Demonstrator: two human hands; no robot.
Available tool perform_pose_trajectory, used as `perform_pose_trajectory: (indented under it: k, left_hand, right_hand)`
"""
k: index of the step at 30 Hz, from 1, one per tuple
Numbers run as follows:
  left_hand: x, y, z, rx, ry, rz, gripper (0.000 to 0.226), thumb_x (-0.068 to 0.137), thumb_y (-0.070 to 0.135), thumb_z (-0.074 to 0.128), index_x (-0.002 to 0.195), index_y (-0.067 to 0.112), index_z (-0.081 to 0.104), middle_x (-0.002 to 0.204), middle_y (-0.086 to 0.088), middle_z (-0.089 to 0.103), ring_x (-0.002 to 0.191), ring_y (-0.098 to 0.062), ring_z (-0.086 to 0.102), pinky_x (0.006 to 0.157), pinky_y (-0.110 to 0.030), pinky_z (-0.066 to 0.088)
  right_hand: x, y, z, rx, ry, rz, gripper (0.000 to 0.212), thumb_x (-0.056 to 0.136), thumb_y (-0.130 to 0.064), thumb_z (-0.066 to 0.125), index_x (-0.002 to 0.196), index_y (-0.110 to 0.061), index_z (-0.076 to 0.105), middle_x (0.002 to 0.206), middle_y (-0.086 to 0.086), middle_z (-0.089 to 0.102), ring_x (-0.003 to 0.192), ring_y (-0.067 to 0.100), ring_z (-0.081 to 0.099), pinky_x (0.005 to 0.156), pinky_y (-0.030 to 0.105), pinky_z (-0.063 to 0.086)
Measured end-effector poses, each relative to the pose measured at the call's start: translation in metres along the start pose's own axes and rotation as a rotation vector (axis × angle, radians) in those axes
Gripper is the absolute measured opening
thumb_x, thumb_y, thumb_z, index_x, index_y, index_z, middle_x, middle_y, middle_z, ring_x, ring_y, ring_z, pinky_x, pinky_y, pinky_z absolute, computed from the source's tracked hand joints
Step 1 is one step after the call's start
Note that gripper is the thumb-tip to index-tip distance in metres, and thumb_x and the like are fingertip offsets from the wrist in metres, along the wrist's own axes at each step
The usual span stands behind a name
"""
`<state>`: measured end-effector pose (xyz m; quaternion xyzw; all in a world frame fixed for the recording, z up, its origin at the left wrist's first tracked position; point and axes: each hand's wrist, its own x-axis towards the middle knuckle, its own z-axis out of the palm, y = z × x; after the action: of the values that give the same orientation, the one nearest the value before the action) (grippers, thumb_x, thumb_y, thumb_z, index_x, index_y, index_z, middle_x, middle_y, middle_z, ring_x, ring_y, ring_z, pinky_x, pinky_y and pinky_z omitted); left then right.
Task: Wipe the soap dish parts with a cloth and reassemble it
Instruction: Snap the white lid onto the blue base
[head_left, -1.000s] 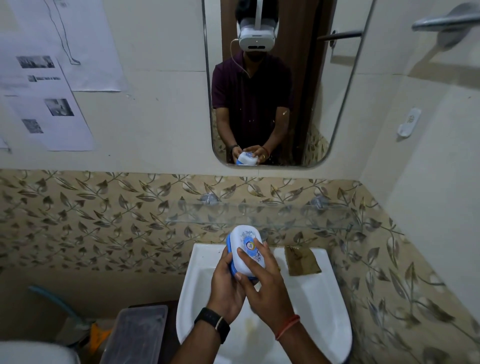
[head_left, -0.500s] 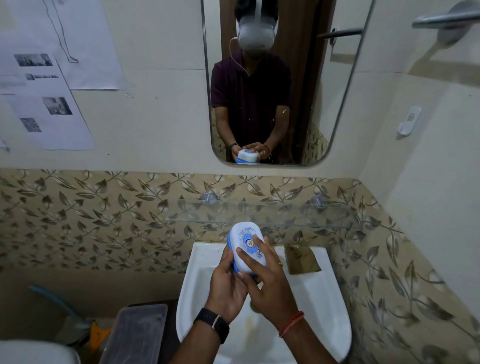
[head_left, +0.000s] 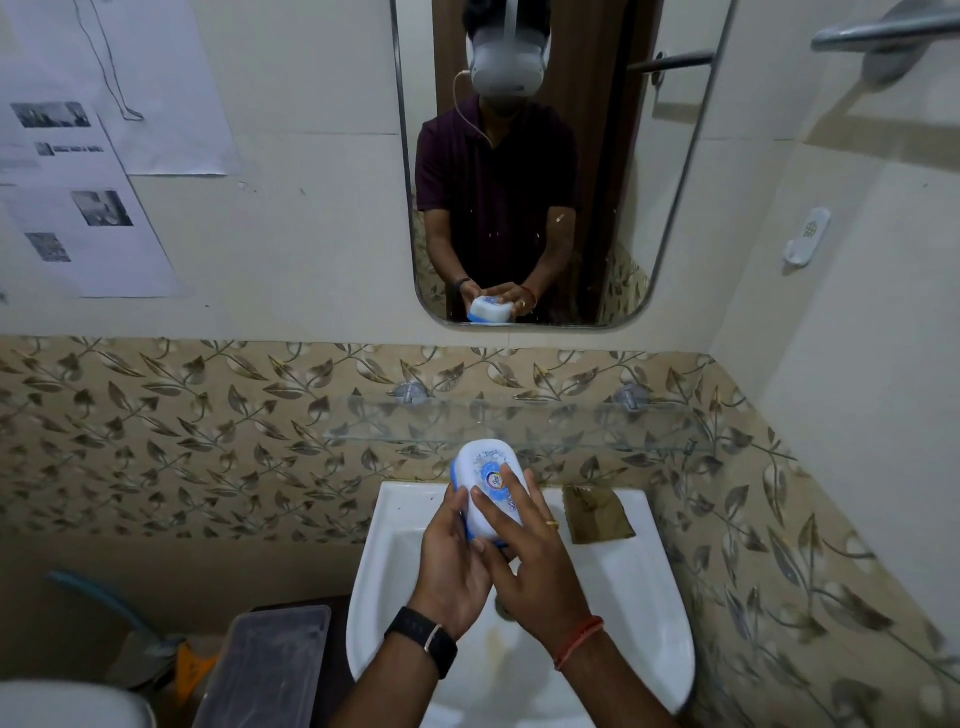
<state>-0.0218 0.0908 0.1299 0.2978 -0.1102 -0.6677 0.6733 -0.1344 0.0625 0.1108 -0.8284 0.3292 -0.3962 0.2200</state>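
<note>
A closed soap dish (head_left: 485, 475), white lid over a blue base with a round logo, is held above the white sink (head_left: 649, 597). My left hand (head_left: 452, 561) grips its left side and underside. My right hand (head_left: 524, 551) lies over the lid with fingers curled round its right side. A brown cloth (head_left: 595, 514) lies folded on the sink's back right rim, apart from both hands. The mirror (head_left: 670, 208) reflects the same hold on the dish.
A glass shelf (head_left: 571, 423) runs along the leaf-patterned tiles just above the sink. A clear plastic box (head_left: 260, 670) stands left of the sink, with a white toilet edge (head_left: 62, 706) at the bottom left. Paper sheets (head_left: 88, 208) hang on the left wall.
The dish and both hands have shifted slightly upward and tilted a little flatter. The grip on the dish is unchanged.
</note>
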Motion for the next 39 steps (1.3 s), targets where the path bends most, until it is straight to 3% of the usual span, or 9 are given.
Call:
perform_pose_trajectory:
  k: [5, 8, 13, 18, 22, 26, 30, 34, 39]
  left_hand:
    - [-0.001, 0.007, 0.002, 0.099, -0.119, 0.041, 0.055, 0.087, 0.012, 0.068, 0.14, 0.022, 0.057, 0.139, -0.019, 0.062, 0.127, -0.04, 0.06, 0.092, -0.045, 0.058]
    - [0.001, 0.007, 0.001, 0.262, -0.163, 0.052, 0.064, 0.087, 0.012, 0.075, 0.144, 0.027, 0.05, 0.142, -0.015, 0.06, 0.129, -0.039, 0.058, 0.094, -0.046, 0.055]
    - [-0.001, 0.011, -0.002, 0.366, -0.145, 0.031, 0.061, 0.084, 0.004, 0.072, 0.141, 0.016, 0.052, 0.137, -0.02, 0.062, 0.119, -0.041, 0.064, 0.095, -0.059, 0.053]
    - [-0.005, 0.013, 0.0, 0.49, -0.167, -0.068, 0.063, 0.079, 0.005, 0.072, 0.134, 0.012, 0.043, 0.129, -0.024, 0.066, 0.11, -0.052, 0.066, 0.086, -0.06, 0.057]
    - [-0.003, 0.021, 0.001, 0.508, -0.025, -0.035, 0.058, 0.079, 0.014, 0.079, 0.125, 0.016, 0.044, 0.12, -0.023, 0.071, 0.095, -0.051, 0.071, 0.072, -0.051, 0.061]
    - [0.004, 0.019, -0.006, 0.48, 0.106, 0.111, 0.06, 0.076, 0.025, 0.085, 0.124, 0.015, 0.051, 0.12, -0.02, 0.068, 0.091, -0.037, 0.074, 0.078, -0.045, 0.061]
    - [0.007, 0.011, -0.003, 0.685, 0.118, 0.295, 0.05, 0.076, 0.037, 0.083, 0.12, 0.019, 0.066, 0.126, -0.003, 0.07, 0.108, -0.024, 0.072, 0.097, -0.044, 0.057]
    - [0.019, 0.014, 0.005, 0.723, 0.232, 0.368, 0.03, 0.088, 0.025, 0.076, 0.116, 0.015, 0.07, 0.111, -0.002, 0.077, 0.098, -0.022, 0.075, 0.093, -0.043, 0.06]
    - [0.044, 0.032, 0.024, 0.869, 0.278, 0.448, 0.024, 0.092, 0.015, 0.072, 0.114, 0.007, 0.071, 0.11, -0.011, 0.076, 0.1, -0.026, 0.073, 0.091, -0.044, 0.06]
  right_hand:
    - [-0.004, -0.007, -0.007, 0.073, -0.031, 0.051, 0.064, 0.095, -0.007, 0.042, 0.148, -0.042, 0.037, 0.165, -0.015, 0.014, 0.155, 0.017, 0.001, 0.121, 0.033, 0.02]
    - [-0.007, -0.012, -0.01, 0.261, 0.07, 0.124, 0.059, 0.094, -0.005, 0.041, 0.143, -0.037, 0.045, 0.159, -0.01, 0.035, 0.151, 0.016, 0.022, 0.12, 0.035, 0.028]
    - [0.012, -0.01, -0.032, 0.457, 0.355, 0.297, 0.031, 0.094, -0.015, 0.052, 0.123, -0.022, 0.061, 0.125, -0.007, 0.065, 0.118, 0.013, 0.06, 0.097, 0.035, 0.051]
    - [0.04, 0.005, -0.052, 0.731, 0.195, 0.599, 0.025, 0.095, -0.01, 0.063, 0.116, -0.022, 0.068, 0.119, 0.003, 0.07, 0.111, 0.018, 0.067, 0.08, 0.024, 0.056]
    - [0.034, 0.014, -0.059, 0.923, 0.224, 0.705, 0.017, 0.092, -0.007, 0.066, 0.106, -0.013, 0.072, 0.111, 0.018, 0.074, 0.094, 0.023, 0.073, 0.072, 0.035, 0.06]
    - [0.029, 0.022, -0.056, 1.032, 0.389, 0.785, 0.022, 0.09, -0.007, 0.067, 0.113, -0.011, 0.067, 0.112, 0.016, 0.072, 0.099, 0.027, 0.072, 0.067, 0.034, 0.062]
    - [0.027, 0.024, -0.047, 1.0, 0.497, 0.799, 0.026, 0.089, -0.011, 0.071, 0.114, -0.016, 0.064, 0.113, 0.009, 0.073, 0.101, 0.024, 0.072, 0.066, 0.03, 0.061]
    - [0.029, 0.028, -0.044, 0.857, 0.464, 0.769, 0.031, 0.086, -0.013, 0.075, 0.116, -0.018, 0.068, 0.114, 0.004, 0.073, 0.102, 0.017, 0.071, 0.078, 0.033, 0.061]
    - [0.06, 0.037, -0.056, 0.571, 0.449, 0.649, 0.036, 0.084, -0.012, 0.077, 0.119, -0.011, 0.071, 0.101, -0.004, 0.075, 0.081, -0.01, 0.07, 0.064, 0.007, 0.054]
